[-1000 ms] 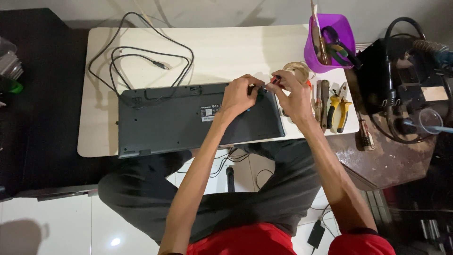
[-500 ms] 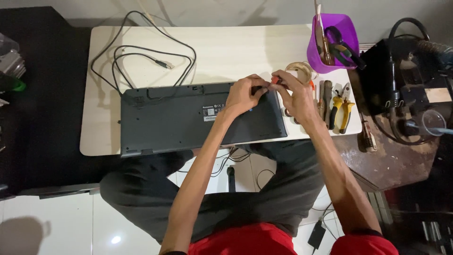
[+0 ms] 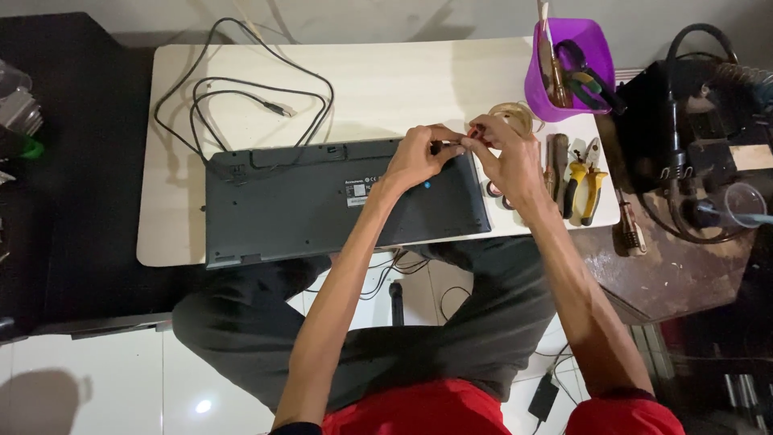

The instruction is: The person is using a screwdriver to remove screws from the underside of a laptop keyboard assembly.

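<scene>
Head view: keyboard (image 3: 322, 205) face-down, surface (image 3: 386, 89) near edge.
Left hand (image 3: 419, 157): grip pinched at keyboard's far right corner.
Right hand (image 3: 507, 161): grip closed on small red-tipped tool (image 3: 475, 137).

Compared with a second ago, both hands sit a little further from the person — the left hand (image 3: 419, 155) and the right hand (image 3: 507, 157) now meet over the far right corner of the upturned keyboard (image 3: 322, 205), not above its right part. The fingertips press closer together around a small red-tipped object (image 3: 469, 134) — too small to tell what it is. The keyboard lies slightly lower in the view, so more of the pale surface (image 3: 386, 89) shows beyond it.
</scene>
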